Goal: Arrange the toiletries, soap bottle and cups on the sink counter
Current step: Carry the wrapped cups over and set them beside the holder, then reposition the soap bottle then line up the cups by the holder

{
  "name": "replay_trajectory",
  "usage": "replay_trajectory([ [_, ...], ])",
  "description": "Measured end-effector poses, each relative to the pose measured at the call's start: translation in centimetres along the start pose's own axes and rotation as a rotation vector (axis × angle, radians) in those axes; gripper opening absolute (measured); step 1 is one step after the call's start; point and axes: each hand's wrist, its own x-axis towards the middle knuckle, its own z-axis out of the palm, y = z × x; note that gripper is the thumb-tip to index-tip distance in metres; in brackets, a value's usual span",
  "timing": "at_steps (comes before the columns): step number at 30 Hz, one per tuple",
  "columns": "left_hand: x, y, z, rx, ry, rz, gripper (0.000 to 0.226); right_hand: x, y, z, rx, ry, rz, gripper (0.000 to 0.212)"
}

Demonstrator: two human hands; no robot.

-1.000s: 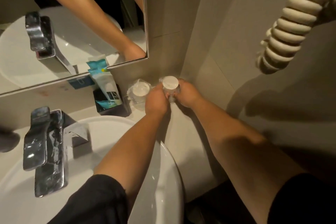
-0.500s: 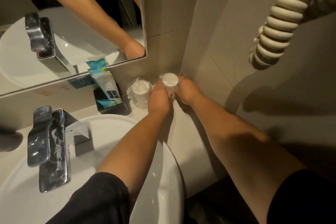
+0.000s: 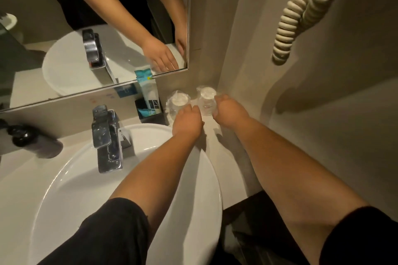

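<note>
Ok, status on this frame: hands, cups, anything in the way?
Left hand on the left wrapped cup, right hand gripping the right wrapped cup. Both cups inverted, side by side in the counter corner. Black toiletry holder close on the left.

We see two clear cups wrapped in plastic, upside down side by side on the counter in the back corner: the left cup and the right cup. Left of them, toiletry packets stand upright in a black holder. A dark soap bottle sits at the far left.
</note>
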Motion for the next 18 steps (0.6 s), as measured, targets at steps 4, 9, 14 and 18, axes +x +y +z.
replay_trajectory([
  [4,-3.4,-0.6,-1.7,0.224,0.023,0.099,0.05,-5.2,-1.0,-0.7,-0.084,0.05,-0.077,0.051],
  [9,-7.7,-0.8,-3.9,0.299,0.067,0.137,0.046,-9.9,-1.0,-1.0,-0.148,0.047,-0.126,0.056],
  [14,-12.4,0.3,-5.4,0.342,0.112,0.134,0.045,-13.9,-0.6,-1.8,-0.189,0.094,-0.187,0.059],
  [18,-17.0,1.0,-5.3,0.336,0.153,0.084,0.04,-17.4,-0.3,-1.2,-0.194,0.073,-0.24,0.063],
])
